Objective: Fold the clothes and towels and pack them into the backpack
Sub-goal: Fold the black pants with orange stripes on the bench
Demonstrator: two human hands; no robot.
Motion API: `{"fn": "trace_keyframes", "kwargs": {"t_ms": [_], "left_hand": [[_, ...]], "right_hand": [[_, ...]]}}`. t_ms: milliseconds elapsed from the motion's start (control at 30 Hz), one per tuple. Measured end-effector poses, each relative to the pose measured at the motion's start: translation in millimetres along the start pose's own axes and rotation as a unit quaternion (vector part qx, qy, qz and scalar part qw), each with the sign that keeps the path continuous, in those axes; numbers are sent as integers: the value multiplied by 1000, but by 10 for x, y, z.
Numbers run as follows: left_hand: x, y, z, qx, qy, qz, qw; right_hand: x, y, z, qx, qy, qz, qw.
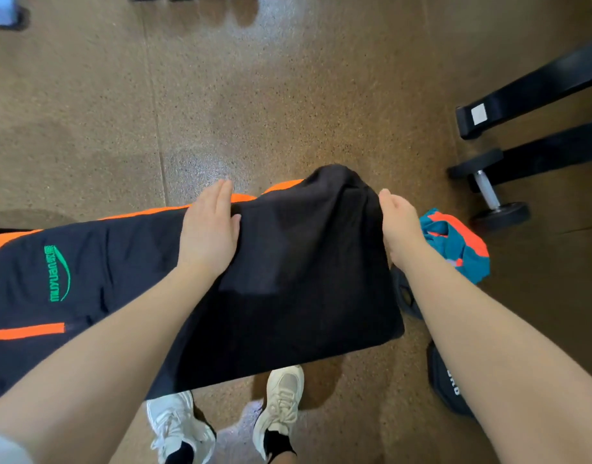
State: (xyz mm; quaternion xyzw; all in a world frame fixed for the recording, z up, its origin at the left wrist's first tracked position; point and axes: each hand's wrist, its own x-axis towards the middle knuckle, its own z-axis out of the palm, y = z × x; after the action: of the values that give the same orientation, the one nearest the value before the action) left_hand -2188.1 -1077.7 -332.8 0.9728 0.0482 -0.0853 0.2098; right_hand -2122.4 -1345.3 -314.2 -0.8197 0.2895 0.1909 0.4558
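A black folded cloth garment (304,262) lies at the right end of a raised surface, partly over a dark navy jacket with orange stripes and a green embroidered logo (87,272) spread to the left. The left hand (209,229) presses flat on the black garment's left edge, fingers straight and together. The right hand (398,222) grips its right edge, fingers curled under the fabric. Just right lies a crumpled teal and orange cloth (458,246). A black dumbbell (488,189) rests on the brown speckled floor (254,95) farther right.
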Motion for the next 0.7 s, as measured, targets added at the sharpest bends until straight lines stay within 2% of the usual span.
{"fn": "trace_keyframes", "kwargs": {"t_ms": [133,200,367,467,533,600,700], "left_hand": [[-700,85,295,66,-35,138,988],[-940,192,427,101,-73,155,980],[-1101,344,610,159,-130,108,973],[-1026,358,590,157,-120,67,978],[-947,368,586,155,-95,35,983],[-882,397,583,153,-100,14,983],[-895,432,550,139,-103,14,985]], "right_hand": [[-379,605,-238,14,-24,68,997],[-605,830,-387,15,-50,97,994],[-960,1233,-614,-65,-101,30,992],[-880,1166,-694,-52,-36,-29,998],[-755,1044,-727,-80,12,-57,995],[-609,1101,-713,-176,0,-38,984],[-574,1290,-658,-272,-25,50,961]]}}
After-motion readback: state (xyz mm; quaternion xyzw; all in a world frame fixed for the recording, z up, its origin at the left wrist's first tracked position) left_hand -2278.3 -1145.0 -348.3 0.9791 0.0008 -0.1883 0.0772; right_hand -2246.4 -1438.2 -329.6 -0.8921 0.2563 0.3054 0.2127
